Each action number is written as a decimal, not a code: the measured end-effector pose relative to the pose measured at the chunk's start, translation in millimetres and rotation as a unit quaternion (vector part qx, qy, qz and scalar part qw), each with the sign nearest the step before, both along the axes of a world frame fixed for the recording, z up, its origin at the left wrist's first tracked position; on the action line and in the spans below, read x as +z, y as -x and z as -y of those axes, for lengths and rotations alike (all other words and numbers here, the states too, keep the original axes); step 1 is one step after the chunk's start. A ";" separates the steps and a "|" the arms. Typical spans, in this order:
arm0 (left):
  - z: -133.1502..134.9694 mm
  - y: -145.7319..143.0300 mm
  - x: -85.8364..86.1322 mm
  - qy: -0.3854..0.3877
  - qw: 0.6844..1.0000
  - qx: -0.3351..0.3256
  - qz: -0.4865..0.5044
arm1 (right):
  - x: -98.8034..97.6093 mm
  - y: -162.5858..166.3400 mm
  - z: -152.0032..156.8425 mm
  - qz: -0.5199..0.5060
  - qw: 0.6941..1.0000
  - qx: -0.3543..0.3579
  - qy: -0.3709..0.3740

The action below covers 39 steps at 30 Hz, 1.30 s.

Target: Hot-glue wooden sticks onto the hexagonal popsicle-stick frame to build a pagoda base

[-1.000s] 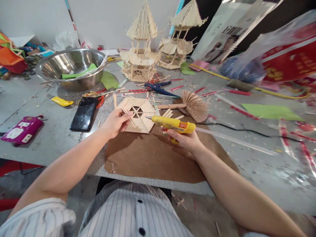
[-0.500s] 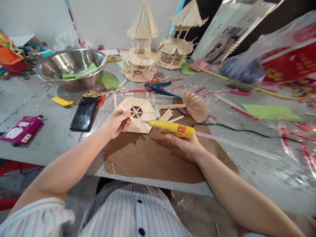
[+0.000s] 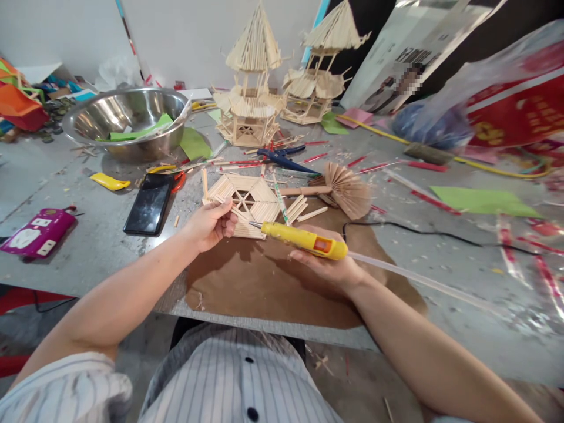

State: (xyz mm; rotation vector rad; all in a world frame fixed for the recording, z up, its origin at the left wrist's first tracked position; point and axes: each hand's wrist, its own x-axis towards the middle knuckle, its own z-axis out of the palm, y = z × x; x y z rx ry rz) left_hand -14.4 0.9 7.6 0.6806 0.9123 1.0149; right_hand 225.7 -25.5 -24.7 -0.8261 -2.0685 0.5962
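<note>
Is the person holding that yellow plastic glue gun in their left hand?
No, the right hand grips the yellow plastic glue gun, while the left hand is at the flat, pale wooden-stick panel.

The left forearm (image 3: pixel 141 288) is slanting up and inward, and the left hand (image 3: pixel 214 224) is pinching with thumb and index finger while the other fingers are curling toward the palm. Apart from it, the right hand (image 3: pixel 328 264) is gripping, its fingers mostly hidden, the right forearm (image 3: pixel 405 320) slanting in from the lower right.
</note>
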 end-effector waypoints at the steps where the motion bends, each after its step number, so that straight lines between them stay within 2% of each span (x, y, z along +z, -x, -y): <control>1: 0.2 -0.1 0.3 0.003 1.000 -0.005 0.009 | 0.8 0.3 0.8 -0.002 1.000 -0.004 -0.006; 8: -0.2 0.5 -2.7 0.010 0.999 -0.013 0.038 | 2.9 0.6 0.7 0.026 1.000 -0.007 -0.013; 12: 0.8 -0.1 -2.7 0.011 0.999 -0.021 0.038 | 3.2 1.4 1.0 0.009 0.999 -0.005 -0.034; 17: 2.0 -0.5 -1.1 -0.003 0.999 -0.030 0.038 | 3.0 1.4 1.3 0.001 1.000 -0.007 -0.015; 28: 2.1 0.1 -2.1 -0.013 0.998 -0.038 0.051 | 4.9 2.5 1.0 0.008 0.999 -0.003 -0.035; 34: 2.3 -0.6 -0.1 0.003 0.998 -0.034 0.044 | 3.8 2.0 3.1 0.010 1.000 -0.022 0.015; 39: 2.2 -0.4 0.0 0.001 0.998 -0.039 0.051 | 2.1 1.3 3.0 -0.010 0.999 -0.023 0.027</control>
